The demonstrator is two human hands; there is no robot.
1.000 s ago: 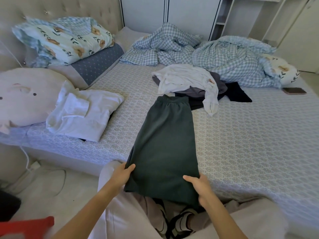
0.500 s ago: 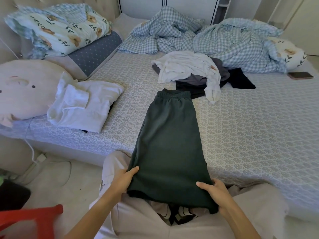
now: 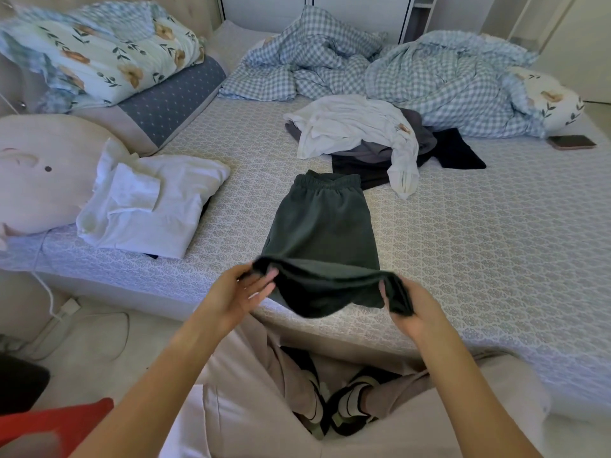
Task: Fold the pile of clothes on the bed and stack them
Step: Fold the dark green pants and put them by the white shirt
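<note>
Head view, mid-fold on the dark green shorts. They lie flat on the bed in front of me, waistband at the far end, hem end lifted off the mattress. My left hand pinches the left hem corner, fingers partly curled with cloth between thumb and fingers. My right hand grips the right hem corner, fingers wrapped round a bunch of fabric. The raised edge sags between the two hands, so the fold is started but not laid down.

Done so far, judging by layout: one folded white shirt sits at the left, near the bed edge, on top of something dark that barely shows under it. It touches the round pink plush cushion. That looks like the stack, one or two items deep.

Left to do: finish these shorts, probably hem over to waistband, then move them onto the stack. Behind the shorts is the unfolded pile: a crumpled white top over grey and black pieces, its near edge touching or just beside the waistband. At least three garments there; exact count unclear.

Further out: checked blue duvet bunched at the far side, floral pillow top left, phone at the right, well apart from the clothes.

Estimate: under halfway.
</note>
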